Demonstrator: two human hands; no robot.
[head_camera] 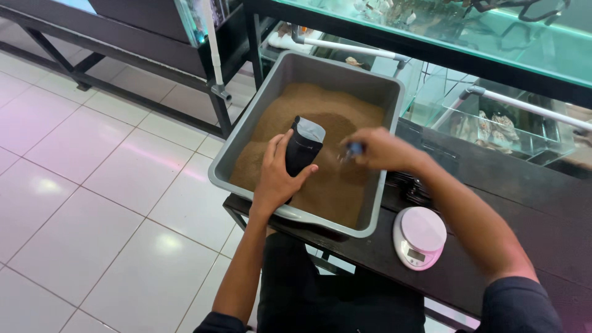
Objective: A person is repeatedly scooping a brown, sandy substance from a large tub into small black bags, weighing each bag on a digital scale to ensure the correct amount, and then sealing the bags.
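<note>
A grey rectangular tub [229, 150] filled with fine brown granules [320, 117] rests on a dark table [493, 185]. My left hand [275, 176] grips a black stand-up pouch [303, 146] with a silvery open top, held upright over the granules. My right hand [377, 149] hovers just right of the pouch, fingers closed on a small blue scoop-like thing [353, 148] that is blurred.
A small round white kitchen scale [419, 237] sits on the table near its front edge, right of the tub. Glass aquariums [505, 37] on black metal racks with white pipes stand behind. White tiled floor [92, 185] lies to the left.
</note>
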